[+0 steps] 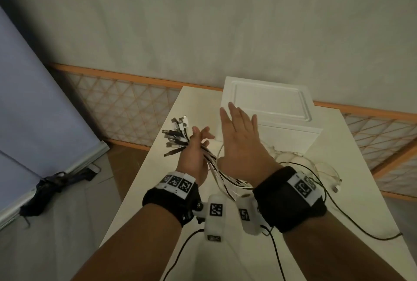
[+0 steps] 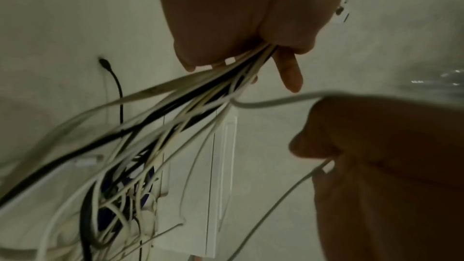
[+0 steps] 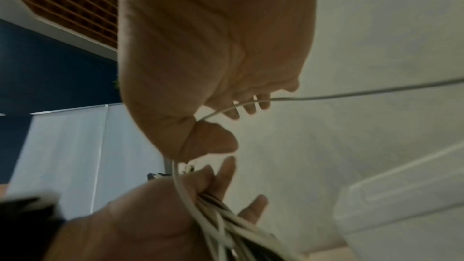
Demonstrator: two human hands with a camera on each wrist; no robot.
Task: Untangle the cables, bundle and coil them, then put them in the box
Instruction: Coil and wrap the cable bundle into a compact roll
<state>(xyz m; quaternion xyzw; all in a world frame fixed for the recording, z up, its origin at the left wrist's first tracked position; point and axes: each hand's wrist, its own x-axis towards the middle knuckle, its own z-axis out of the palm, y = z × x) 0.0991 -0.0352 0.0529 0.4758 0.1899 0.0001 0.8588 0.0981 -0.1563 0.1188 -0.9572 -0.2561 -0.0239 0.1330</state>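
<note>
The left hand is raised above the white table and grips a bundle of cables, fingers curled round it. The plug ends fan out beyond the hand, toward the table's far left edge; black and white connectors are mixed together. From the underside of the fist the cables run down toward the person and to the right, ending in a loose tangle lying on the table. In the left wrist view the same bundle leaves the closed hand with one finger extended past it. The right hand is held just beside the left, fingers straight and spread. In the right wrist view a single white cable passes across its palm, between thumb and fingers; whether the thumb pins it cannot be told. The white box stands at the far side of the table, behind the right hand, with its lid propped up behind it. What lies inside is not visible.
</note>
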